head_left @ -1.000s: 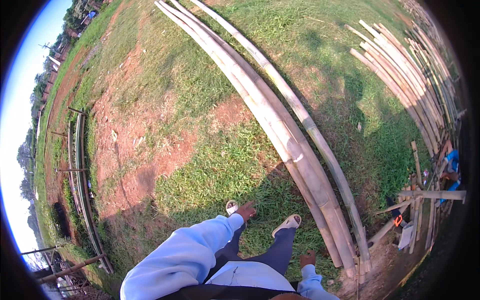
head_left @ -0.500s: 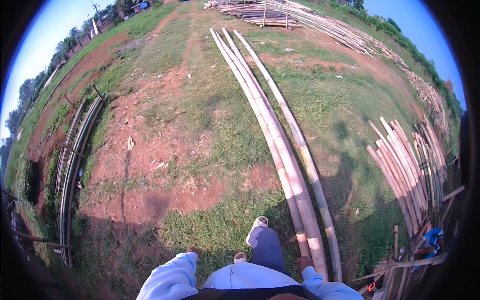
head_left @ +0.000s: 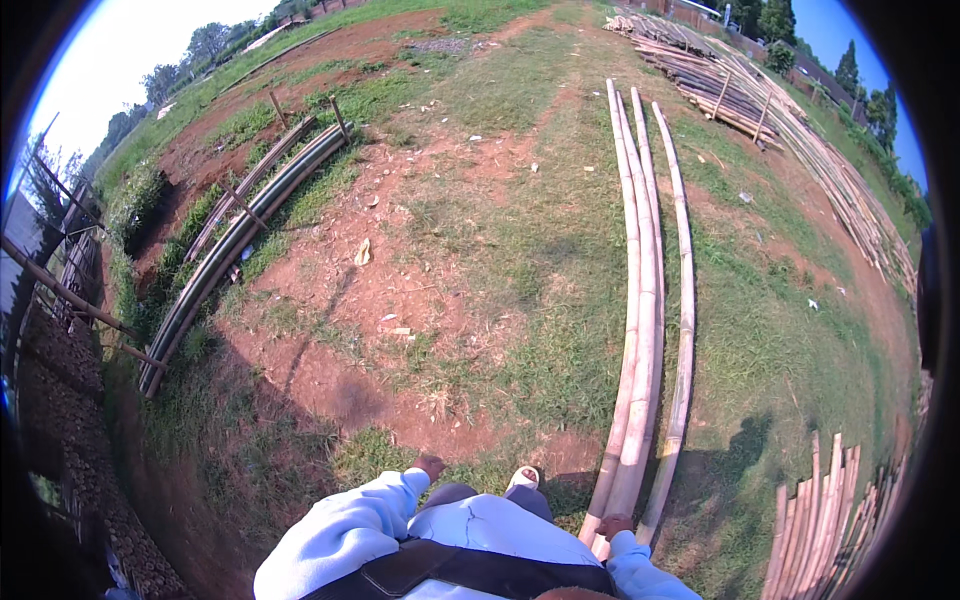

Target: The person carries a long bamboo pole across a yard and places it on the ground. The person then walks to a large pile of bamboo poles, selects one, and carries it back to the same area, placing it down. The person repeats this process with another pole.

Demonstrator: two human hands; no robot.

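Three long, pale bamboo poles lie lengthwise on the ground ahead of me and to my right. Two are side by side, the left pole (head_left: 631, 300) and the middle pole (head_left: 657, 300); a gap separates them from the right pole (head_left: 686, 300). My right hand (head_left: 614, 524) overlaps the near ends of the left pair; whether it touches them is unclear, and its fingers are too small to read. In front of my body on the left, my left hand (head_left: 430, 466) is over grass and soil, apart from the poles. Its fingers do not show clearly.
Darker poles (head_left: 240, 235) lie between wooden stakes on the left. Bamboo pieces (head_left: 820, 520) are stacked at the lower right, and a large pole pile (head_left: 690, 75) lies far right. A rail fence (head_left: 65, 285) stands at the left edge. My sandalled foot (head_left: 525, 478) is on grass.
My view has swung left, so the poles and piles appear farther right. My left hand is raised slightly and closer to my middle. My feet have shifted in a step.
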